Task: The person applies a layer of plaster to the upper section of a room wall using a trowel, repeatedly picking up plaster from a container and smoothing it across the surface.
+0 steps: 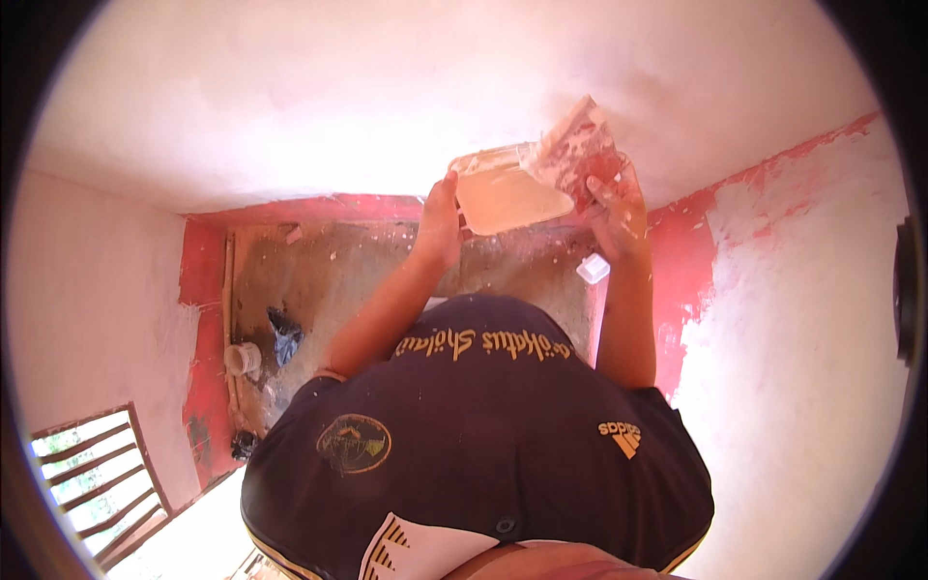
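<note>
Pale wall (pixel 290 116) right across the top, a red band (pixel 329 208) at its foot, brown floor (pixel 333 266) below! Up front of that wall, the rectangular tray (pixel 507 201), left edge gripped by the left hand (pixel 440 220), and here's the smeared red flat piece (pixel 577 145), tilted over the tray's right end, fingers of the right hand (pixel 622 215) closed on it! Smallest, a white box (pixel 593 269) beside the right wrist.

Dark shirt (pixel 464 435), gold lettering (pixel 471 342), round emblem (pixel 355 445)
</note>
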Demonstrator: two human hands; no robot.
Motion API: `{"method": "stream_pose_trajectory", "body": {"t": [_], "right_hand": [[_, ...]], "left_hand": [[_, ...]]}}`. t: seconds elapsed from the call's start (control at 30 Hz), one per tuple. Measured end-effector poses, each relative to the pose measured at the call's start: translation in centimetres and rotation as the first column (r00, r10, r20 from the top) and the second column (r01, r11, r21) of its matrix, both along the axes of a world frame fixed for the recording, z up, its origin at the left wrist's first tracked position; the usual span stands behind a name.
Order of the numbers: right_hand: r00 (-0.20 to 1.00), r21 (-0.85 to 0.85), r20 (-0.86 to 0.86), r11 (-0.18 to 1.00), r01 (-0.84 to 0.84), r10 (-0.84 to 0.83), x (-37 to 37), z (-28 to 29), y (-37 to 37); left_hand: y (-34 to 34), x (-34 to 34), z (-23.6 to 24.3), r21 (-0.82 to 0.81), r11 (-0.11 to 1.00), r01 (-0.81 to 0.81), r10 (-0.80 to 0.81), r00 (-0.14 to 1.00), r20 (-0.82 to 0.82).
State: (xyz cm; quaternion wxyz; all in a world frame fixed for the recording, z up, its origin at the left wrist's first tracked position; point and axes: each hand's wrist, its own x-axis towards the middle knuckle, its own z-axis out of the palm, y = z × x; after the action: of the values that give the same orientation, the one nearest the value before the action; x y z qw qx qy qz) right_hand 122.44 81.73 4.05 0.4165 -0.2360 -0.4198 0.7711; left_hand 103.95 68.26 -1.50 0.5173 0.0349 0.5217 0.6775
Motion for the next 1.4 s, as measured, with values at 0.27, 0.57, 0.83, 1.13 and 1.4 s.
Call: {"method": "stream_pose_trajectory", "body": {"t": [0.27, 0.57, 0.83, 1.13, 1.4], "right_hand": [[0.978, -0.093, -0.191, 0.991, -0.098, 0.079, 1.8, -1.5, 1.3], [0.992, -0.051, -0.079, 0.994, 0.095, -0.099, 3.1, -1.6, 0.6], [0.974, -0.066, -0.130, 0.981, 0.180, -0.187, -15.8, -0.4, -6.5], [0.880, -0.243, -0.240, 0.903, 0.354, -0.409, -29.0, 3.5, -10.9], [0.718, -0.107, -0.392, 0.804, 0.585, -0.575, -36.8, 14.6, -9.3]], "left_hand": [[0.3, 2.9, 1.2, 0.151, 0.986, -0.071, 0.064, 0.997, 0.045], [0.1, 2.8, 1.6, 0.221, 0.974, -0.046, 0.049, 0.999, -0.009], [-5.7, -16.4, 2.4, 0.352, 0.935, 0.049, -0.048, 0.999, -0.010], [-9.9, -31.5, 3.5, 0.333, 0.934, 0.134, -0.168, 0.983, 0.076], [-15.3, -43.8, 2.1, 0.280, 0.940, 0.195, -0.231, 0.967, 0.103]]}}
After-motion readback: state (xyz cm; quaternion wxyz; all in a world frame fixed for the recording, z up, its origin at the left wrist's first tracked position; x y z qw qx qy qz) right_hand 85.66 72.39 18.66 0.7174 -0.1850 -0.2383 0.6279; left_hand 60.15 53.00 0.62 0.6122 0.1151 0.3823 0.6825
